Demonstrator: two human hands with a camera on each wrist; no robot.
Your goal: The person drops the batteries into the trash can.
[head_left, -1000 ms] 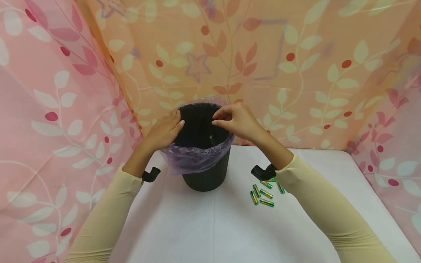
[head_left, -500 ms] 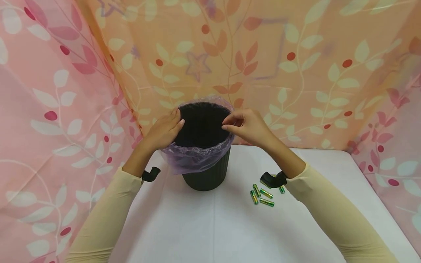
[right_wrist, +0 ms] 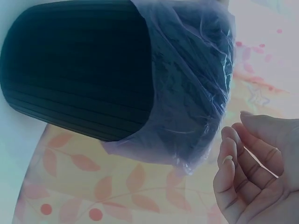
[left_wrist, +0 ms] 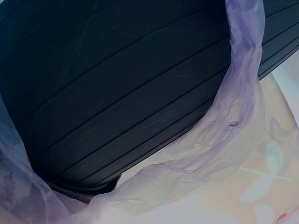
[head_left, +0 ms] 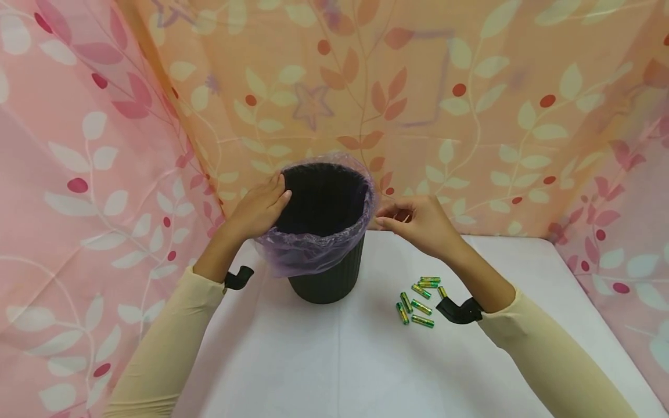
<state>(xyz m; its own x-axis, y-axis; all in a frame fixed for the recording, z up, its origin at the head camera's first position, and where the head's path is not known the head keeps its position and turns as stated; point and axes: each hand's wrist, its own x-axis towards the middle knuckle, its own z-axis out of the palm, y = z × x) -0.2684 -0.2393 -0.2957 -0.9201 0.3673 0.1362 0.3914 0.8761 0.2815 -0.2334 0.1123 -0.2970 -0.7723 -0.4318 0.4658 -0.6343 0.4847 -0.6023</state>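
A dark ribbed trash bin (head_left: 326, 284) stands on the white table, lined with a thin purple plastic bag (head_left: 308, 255) folded over its rim. My left hand (head_left: 261, 206) rests on the left side of the rim, fingers extended over the bag's edge; the left wrist view shows only bin and bag. Just outside the right side of the rim is my right hand (head_left: 418, 223), fingers loosely bent. The right wrist view shows that hand (right_wrist: 257, 168) with nothing between thumb and fingers. Several green and gold batteries (head_left: 422, 307) lie on the table below the right forearm.
A white cloth covers the table (head_left: 334, 360). Behind it hangs an orange leaf-print curtain (head_left: 418, 75), with pink patterned curtains (head_left: 115, 203) at both sides. Black wrist mounts (head_left: 460, 310) stick out from both sleeves.
My right hand has moved from over the bin's opening out to the right and toward me. A small battery-like thing seen inside the bin a second ago no longer shows. My left hand stays put.
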